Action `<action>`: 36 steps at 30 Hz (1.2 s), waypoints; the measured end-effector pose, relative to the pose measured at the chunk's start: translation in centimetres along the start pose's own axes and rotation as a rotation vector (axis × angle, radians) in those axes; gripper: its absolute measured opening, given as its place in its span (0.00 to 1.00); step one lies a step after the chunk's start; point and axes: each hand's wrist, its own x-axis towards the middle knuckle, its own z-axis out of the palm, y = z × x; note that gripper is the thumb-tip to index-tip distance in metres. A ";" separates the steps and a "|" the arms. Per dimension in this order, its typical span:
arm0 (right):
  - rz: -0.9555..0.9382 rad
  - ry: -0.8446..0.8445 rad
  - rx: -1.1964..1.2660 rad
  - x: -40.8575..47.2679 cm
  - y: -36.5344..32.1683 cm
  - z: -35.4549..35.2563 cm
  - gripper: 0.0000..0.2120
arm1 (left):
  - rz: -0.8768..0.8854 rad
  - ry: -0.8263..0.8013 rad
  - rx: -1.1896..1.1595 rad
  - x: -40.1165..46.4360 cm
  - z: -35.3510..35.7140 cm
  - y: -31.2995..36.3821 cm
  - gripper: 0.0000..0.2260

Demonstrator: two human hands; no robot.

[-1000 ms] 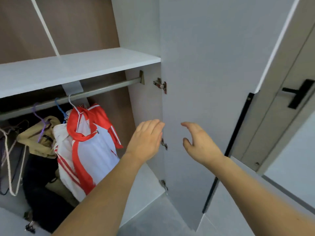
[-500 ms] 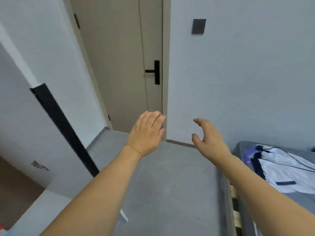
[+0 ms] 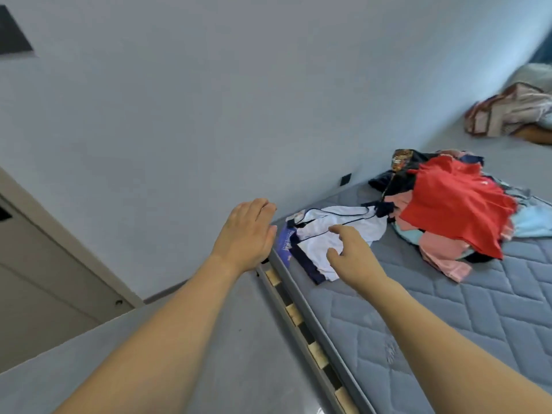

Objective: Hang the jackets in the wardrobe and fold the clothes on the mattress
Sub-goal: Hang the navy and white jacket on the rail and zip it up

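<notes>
The white jacket with navy trim (image 3: 334, 234) lies flat at the near left corner of the mattress (image 3: 448, 318), the heap of clothes (image 3: 457, 210) just right of it. Looks like the fetching step: next comes a grab at that jacket. Right hand (image 3: 352, 258) hovers over it, fingers loosely spread, holding nothing; left hand (image 3: 245, 234) is empty, fingers together.

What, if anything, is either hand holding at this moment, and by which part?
Nothing is held. The left hand and right hand are both open and empty, raised toward the white jacket on the mattress.
</notes>
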 end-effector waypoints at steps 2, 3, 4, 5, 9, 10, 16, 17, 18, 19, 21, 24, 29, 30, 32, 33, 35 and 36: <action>0.114 0.059 0.017 1.5 3.0 -1.8 0.23 | 0.053 -0.052 -0.046 5.1 2.9 1.3 0.14; 0.169 0.081 0.021 2.2 4.7 -2.7 0.23 | 0.075 -0.091 -0.065 7.5 4.3 2.1 0.13; 0.222 0.098 0.023 2.7 6.4 -3.7 0.23 | 0.104 -0.135 -0.073 9.7 5.8 2.9 0.13; 0.277 0.112 0.025 3.4 8.0 -4.6 0.24 | 0.141 -0.180 -0.072 11.7 7.3 3.8 0.13; 0.462 0.171 0.073 7.3 13.9 -7.4 0.24 | 0.215 -0.270 -0.135 19.1 12.7 6.6 0.14; 0.504 0.191 0.093 8.6 15.0 -7.8 0.24 | 0.222 -0.287 -0.165 20.9 13.8 7.2 0.13; 0.666 0.237 0.241 18.7 20.1 -7.7 0.23 | 0.304 -0.519 -0.158 32.6 22.1 6.3 0.13; 0.695 0.254 0.273 21.2 21.2 -7.3 0.23 | 0.289 -0.561 -0.169 34.9 24.5 5.8 0.13; 0.727 0.271 0.303 23.7 22.8 -6.7 0.24 | 0.268 -0.605 -0.188 37.1 27.3 5.3 0.13; 0.762 0.284 0.332 26.3 24.6 -5.9 0.24 | 0.246 -0.654 -0.214 39.1 30.6 4.9 0.13; 0.835 0.303 0.386 31.7 28.9 -3.4 0.23 | 0.207 -0.775 -0.265 42.9 38.4 4.4 0.12; 0.956 0.272 0.431 38.5 36.6 3.0 0.25 | 0.194 -0.994 -0.230 46.5 51.6 3.2 0.14; 1.153 0.242 0.381 44.7 47.7 12.4 0.36 | 0.155 -1.081 -0.255 47.2 69.1 1.9 0.28; 1.154 0.280 0.341 45.5 49.5 13.6 0.37 | 0.147 -1.120 -0.262 46.6 71.3 1.8 0.31; 1.128 0.339 0.223 46.5 52.5 14.8 0.37 | 0.232 -1.084 -0.183 44.6 74.7 1.9 0.33; 1.109 0.348 0.146 46.8 53.5 15.1 0.33 | 0.306 -0.987 -0.117 43.8 75.8 1.9 0.30; 1.075 0.387 0.040 47.0 54.5 15.8 0.14 | 0.354 -0.869 -0.089 42.5 76.4 1.8 0.23; 1.076 0.402 0.043 46.6 54.2 16.2 0.06 | 0.337 -0.914 -0.116 42.0 76.3 1.7 0.20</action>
